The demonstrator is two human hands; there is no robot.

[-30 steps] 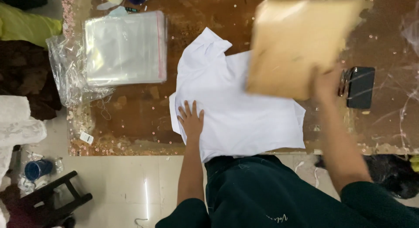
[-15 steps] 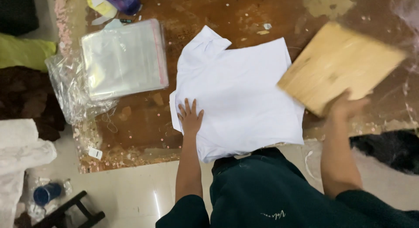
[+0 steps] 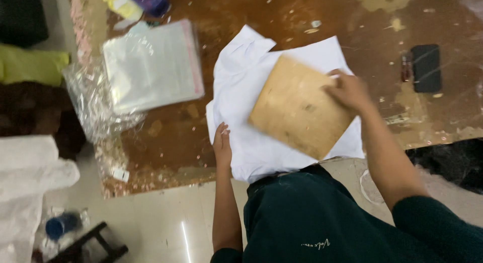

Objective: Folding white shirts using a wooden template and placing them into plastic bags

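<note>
Swinging back in from the right, the tan board (image 3: 298, 106) now lies tilted on the white shirt (image 3: 241, 112) at frame centre, right hand (image 3: 349, 90) gripping its upper right corner. Left hand (image 3: 222, 144) lies flat, holding nothing, pinning the shirt's lower left edge to the brown worktop (image 3: 322, 11).

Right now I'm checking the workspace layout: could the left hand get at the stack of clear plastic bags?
Probably yes. The left hand rests on the white shirt's left edge, and only bare brown table lies between it and the stack of clear plastic bags. The right hand holds the board.
</note>
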